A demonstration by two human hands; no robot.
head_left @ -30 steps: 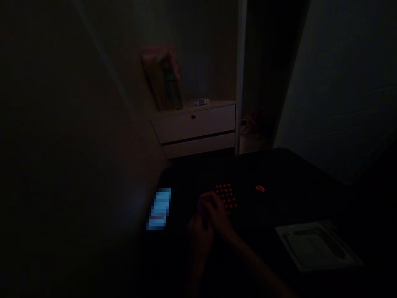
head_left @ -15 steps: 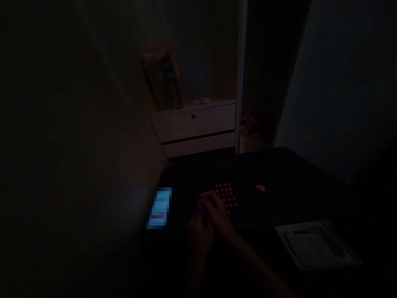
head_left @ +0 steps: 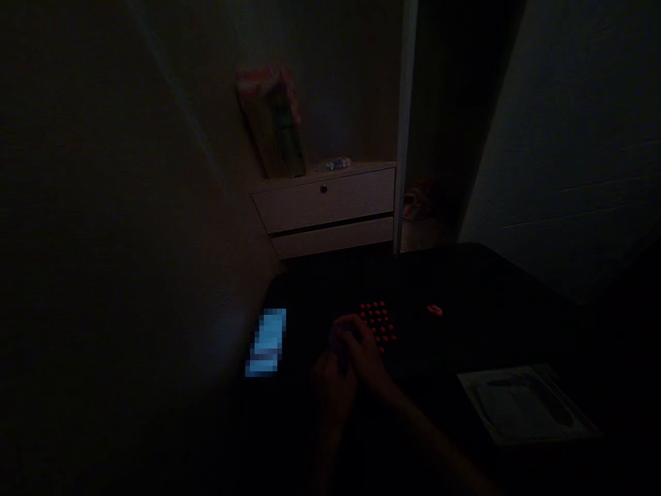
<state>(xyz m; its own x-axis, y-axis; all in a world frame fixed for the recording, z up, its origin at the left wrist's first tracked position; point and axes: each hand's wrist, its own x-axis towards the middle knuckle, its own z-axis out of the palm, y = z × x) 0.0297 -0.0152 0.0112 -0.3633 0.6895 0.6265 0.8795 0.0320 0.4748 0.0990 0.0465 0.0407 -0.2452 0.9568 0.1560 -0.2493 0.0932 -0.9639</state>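
Observation:
In the dim light, my left hand [head_left: 333, 386] and my right hand [head_left: 361, 344] come together over the dark table. Between them is a small, rounded, purplish object [head_left: 338, 336], partly covered by the fingers; its kind is too dark to make out. My right hand curls over its top and side, while my left hand is closed just below. Close beyond my right hand lie several small red dots [head_left: 379, 319] in rows. A small orange-red piece [head_left: 434, 311] rests farther right.
A lit, pixelated screen [head_left: 266, 343] lies at the table's left. A pale flat sheet or packet [head_left: 527, 406] is at the front right. Behind the dark table [head_left: 465, 275] stand a drawer unit [head_left: 330, 207], with a tall bag-like item [head_left: 273, 124] on top, and walls either side.
The view has shifted very slightly, so things sit a little higher. My hands keep nearly the same hold on the purplish object.

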